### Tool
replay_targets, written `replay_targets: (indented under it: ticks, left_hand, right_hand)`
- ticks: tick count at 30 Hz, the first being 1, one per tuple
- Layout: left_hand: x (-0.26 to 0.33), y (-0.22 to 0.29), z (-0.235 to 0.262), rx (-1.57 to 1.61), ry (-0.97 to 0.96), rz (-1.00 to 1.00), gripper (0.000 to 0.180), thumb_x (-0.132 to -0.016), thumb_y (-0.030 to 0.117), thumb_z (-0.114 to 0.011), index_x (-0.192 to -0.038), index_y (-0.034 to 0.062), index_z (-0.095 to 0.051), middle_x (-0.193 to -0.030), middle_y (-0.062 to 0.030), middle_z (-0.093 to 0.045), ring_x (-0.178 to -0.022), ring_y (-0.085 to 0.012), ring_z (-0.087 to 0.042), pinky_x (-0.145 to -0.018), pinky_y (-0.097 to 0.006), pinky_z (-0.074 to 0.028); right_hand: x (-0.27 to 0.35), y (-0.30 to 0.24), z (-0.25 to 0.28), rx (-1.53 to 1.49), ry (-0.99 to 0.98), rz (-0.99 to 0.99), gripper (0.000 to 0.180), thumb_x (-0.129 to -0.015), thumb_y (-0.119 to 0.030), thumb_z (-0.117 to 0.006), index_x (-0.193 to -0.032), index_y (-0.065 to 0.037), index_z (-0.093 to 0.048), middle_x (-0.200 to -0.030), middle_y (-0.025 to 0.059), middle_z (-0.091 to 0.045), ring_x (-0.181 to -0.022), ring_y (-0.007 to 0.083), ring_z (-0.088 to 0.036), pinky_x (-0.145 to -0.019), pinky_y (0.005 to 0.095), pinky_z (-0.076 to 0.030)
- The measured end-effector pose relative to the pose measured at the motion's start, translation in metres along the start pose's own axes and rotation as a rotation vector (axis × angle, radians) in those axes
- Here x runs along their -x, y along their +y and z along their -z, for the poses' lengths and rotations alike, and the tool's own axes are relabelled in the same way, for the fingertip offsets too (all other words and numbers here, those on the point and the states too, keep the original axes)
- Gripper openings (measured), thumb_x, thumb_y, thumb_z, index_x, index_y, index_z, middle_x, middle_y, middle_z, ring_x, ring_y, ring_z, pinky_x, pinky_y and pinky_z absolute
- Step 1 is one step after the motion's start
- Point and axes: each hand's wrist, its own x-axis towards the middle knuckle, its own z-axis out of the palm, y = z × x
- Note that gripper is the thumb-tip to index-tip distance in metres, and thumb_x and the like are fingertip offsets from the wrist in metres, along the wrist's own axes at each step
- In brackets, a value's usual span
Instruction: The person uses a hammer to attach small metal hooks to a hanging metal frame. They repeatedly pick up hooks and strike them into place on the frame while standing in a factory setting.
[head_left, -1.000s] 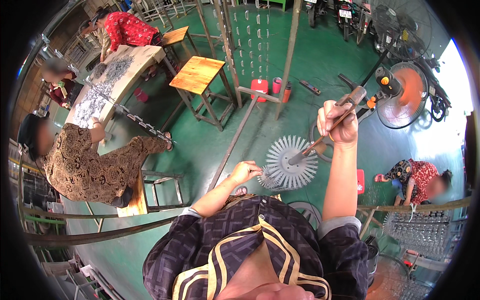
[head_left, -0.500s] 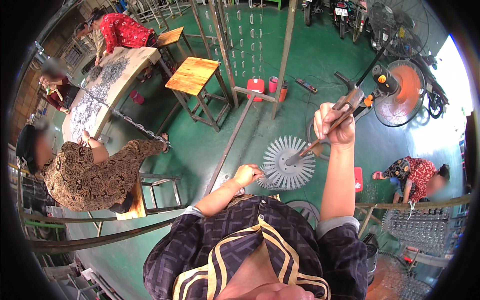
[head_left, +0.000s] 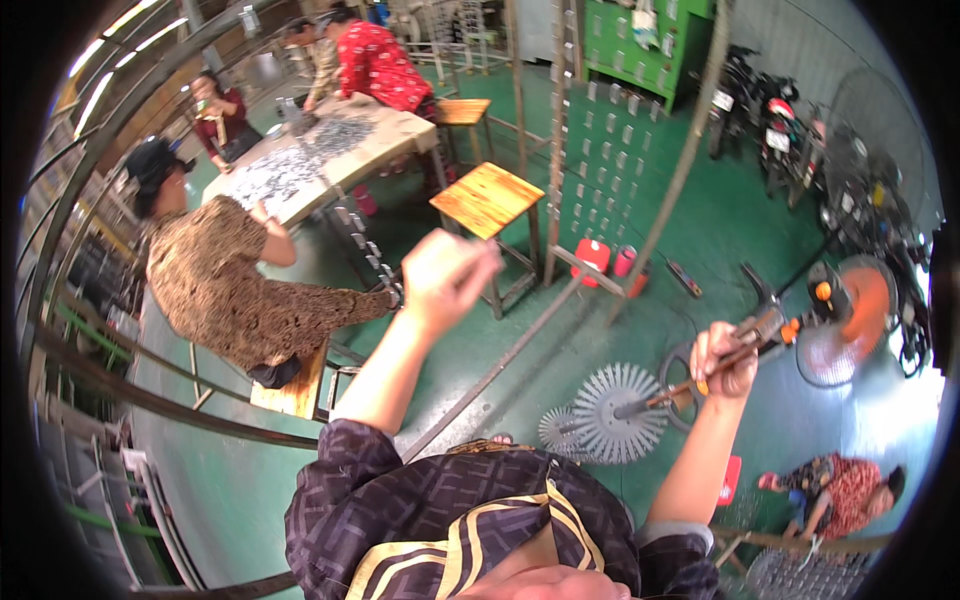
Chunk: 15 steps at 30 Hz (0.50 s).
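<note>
Left hand (head_left: 448, 280) blurry, grip unclear.

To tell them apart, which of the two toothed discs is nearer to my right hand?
The large disc; the small disc is left of it, farther from your right hand.

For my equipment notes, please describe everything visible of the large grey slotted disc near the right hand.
The large grey slotted disc looks metal, with flat spokes radiating from a solid middle. It is seen nearly face-on. A grey stub at its centre lines up with the brown rod in the right hand; whether they join is unclear. A smaller grey toothed disc is at its left.
</note>
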Motion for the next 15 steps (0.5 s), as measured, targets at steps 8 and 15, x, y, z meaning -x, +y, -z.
replay_targets:
  ticks: [8, 15]
  left_hand:
    - [-0.124, -0.054, 0.125, -0.452, 0.711, 0.041, 0.021, -0.069, 0.007, -0.070, -0.089, 0.0038, -0.064, -0.065, -0.0022, -0.056, -0.052, -0.0082, -0.047, -0.048, -0.021, -0.037]
    - [-0.191, -0.098, 0.153, -0.872, 0.632, 0.136, 0.037, -0.069, 0.037, -0.069, -0.087, 0.0058, -0.067, -0.073, -0.0084, -0.064, -0.069, -0.0251, -0.061, -0.067, -0.034, -0.047]
  right_hand:
    - [0.013, 0.008, -0.011, -0.033, 0.071, 0.050, 0.048, -0.079, -0.040, -0.060, -0.084, 0.008, -0.061, -0.057, 0.0087, -0.048, -0.046, 0.0167, -0.048, -0.038, 0.0267, -0.044]
    - [0.007, 0.003, -0.015, -0.025, 0.080, 0.053, 0.046, -0.079, -0.038, -0.061, -0.084, 0.007, -0.061, -0.056, 0.0087, -0.048, -0.047, 0.0167, -0.048, -0.038, 0.0267, -0.044]
